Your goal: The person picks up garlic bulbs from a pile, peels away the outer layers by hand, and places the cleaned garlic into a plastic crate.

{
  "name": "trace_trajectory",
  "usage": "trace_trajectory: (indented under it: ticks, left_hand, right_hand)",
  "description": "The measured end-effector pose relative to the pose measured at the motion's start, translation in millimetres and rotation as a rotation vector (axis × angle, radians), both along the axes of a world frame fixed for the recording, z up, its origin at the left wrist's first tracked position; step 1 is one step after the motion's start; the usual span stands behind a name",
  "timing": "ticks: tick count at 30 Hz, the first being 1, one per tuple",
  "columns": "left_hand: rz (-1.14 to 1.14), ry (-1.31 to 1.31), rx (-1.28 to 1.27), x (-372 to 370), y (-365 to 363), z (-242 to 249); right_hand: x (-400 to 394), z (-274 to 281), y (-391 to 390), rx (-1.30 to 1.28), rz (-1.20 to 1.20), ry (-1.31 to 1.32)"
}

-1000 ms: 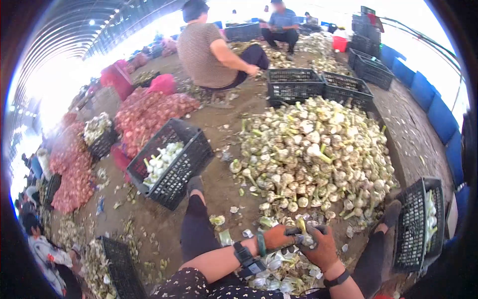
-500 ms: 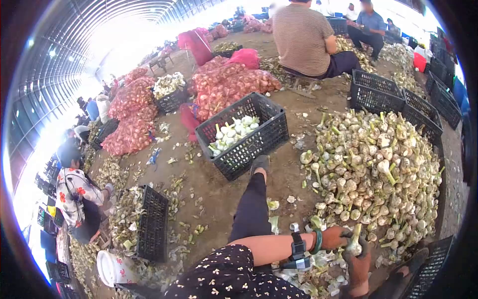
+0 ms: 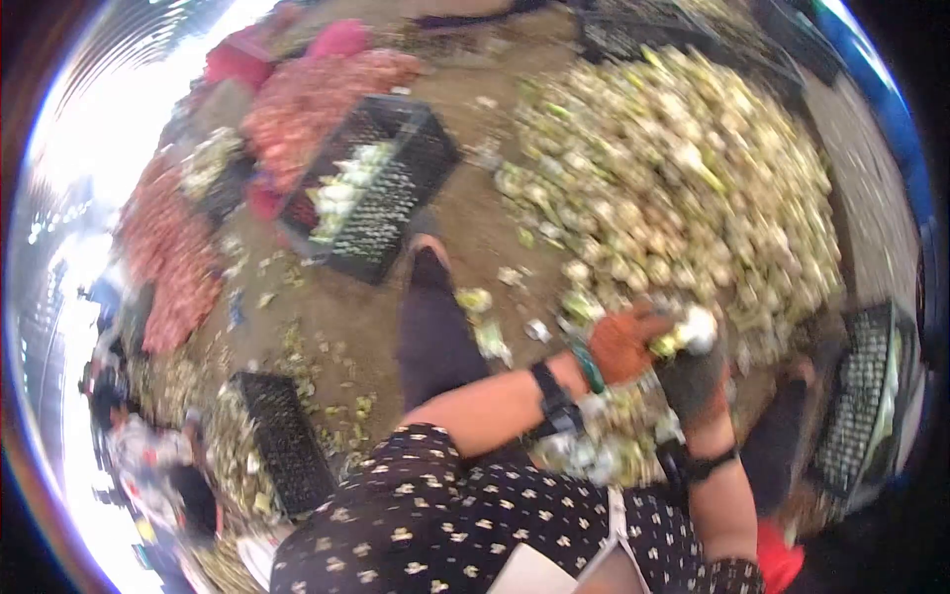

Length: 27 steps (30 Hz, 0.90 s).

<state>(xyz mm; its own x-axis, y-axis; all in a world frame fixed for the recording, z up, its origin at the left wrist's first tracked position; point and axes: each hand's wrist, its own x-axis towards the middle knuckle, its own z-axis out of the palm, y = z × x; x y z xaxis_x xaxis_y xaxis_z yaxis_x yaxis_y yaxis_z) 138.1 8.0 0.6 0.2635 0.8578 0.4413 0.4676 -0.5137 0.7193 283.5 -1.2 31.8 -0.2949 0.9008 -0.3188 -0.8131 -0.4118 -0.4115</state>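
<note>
A whitish garlic bulb [image 3: 699, 330] with a yellow-green stem end is between my two gloved hands, blurred by motion. My right hand [image 3: 693, 384], in a grey and orange glove, is closed around its lower side. On the stem side, the fingers of my left hand [image 3: 623, 346], in an orange glove, are bent against it. Just beyond both hands lies a large pile of garlic [image 3: 673, 188] with stems. Peeled skins [image 3: 614, 431] are scattered below my hands.
A black crate [image 3: 416, 193] holding white garlic stands ahead, near my foot. Another black crate [image 3: 282, 441] is at lower left, beside a seated person [image 3: 148, 445]. Red mesh sacks [image 3: 307, 109] lie at upper left. A third crate [image 3: 856, 396] stands at the right.
The view has swung down and to the right. The bulb in my hands now looks whiter. My right forearm has come into view, and the people farther back are mostly out of frame.
</note>
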Motion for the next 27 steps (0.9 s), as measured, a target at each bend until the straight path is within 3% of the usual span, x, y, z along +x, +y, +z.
trace_trajectory:
  ticks: [2,4,6,7,8,10,11,12,14,15,18,19,20,22,23,26,27]
  left_hand:
    - [-0.082,0.103,0.112,0,-6,13]
    - [-0.125,0.16,0.047,1,-12,10]
    - [0.056,-0.067,-0.053,4,-10,6]
    - [0.202,0.091,0.038,-4,-3,-5]
    - [0.353,0.25,0.131,-15,6,-17]
    - [0.32,-0.301,-0.464,-43,30,-1]
    - [0.237,-0.293,-0.79,-49,39,8]
    - [0.234,-0.292,-0.796,-48,35,6]
    - [-0.464,0.601,-0.454,-48,20,7]
    - [-0.344,0.534,-0.574,-43,17,7]
    - [-0.126,0.222,-0.577,-21,16,32]
    - [-0.139,0.174,-0.597,-14,15,31]
    - [-0.133,0.172,-0.599,-9,13,29]
    - [0.072,0.379,-0.432,-2,8,25]
    - [0.035,0.406,-0.329,-3,5,21]
    - [0.073,0.394,-0.118,-4,1,13]
    - [0.0,0.405,-0.177,-8,3,14]
  right_hand:
    - [21,-52,-4,0.02,-0.144,-0.099]
    - [25,-42,0,0.773,-0.104,-1.72]
    - [22,-22,1,0.744,-0.077,-1.561]
    - [28,-45,9,0.674,-0.083,-1.344]
    - [21,-65,11,0.414,-0.245,-1.149]
    - [24,-49,6,-0.029,-0.092,-0.313]
    - [26,-41,5,-0.036,-0.096,-0.314]
    - [28,-32,3,-0.042,-0.03,-0.286]
    - [29,-22,3,-0.053,0.11,-0.225]
    - [32,-23,3,-0.102,0.166,-0.008]
    - [24,-39,-2,-0.111,0.127,-0.157]
    - [19,-24,-6,0.073,0.181,-0.217]
    - [17,-26,-9,0.072,0.187,-0.217]
    - [15,-28,-11,0.277,0.18,-0.752]
    - [14,-21,-12,0.094,0.167,-0.542]
    - [18,-11,-9,0.186,0.246,-0.606]
    - [20,3,-10,0.12,0.305,-0.511]
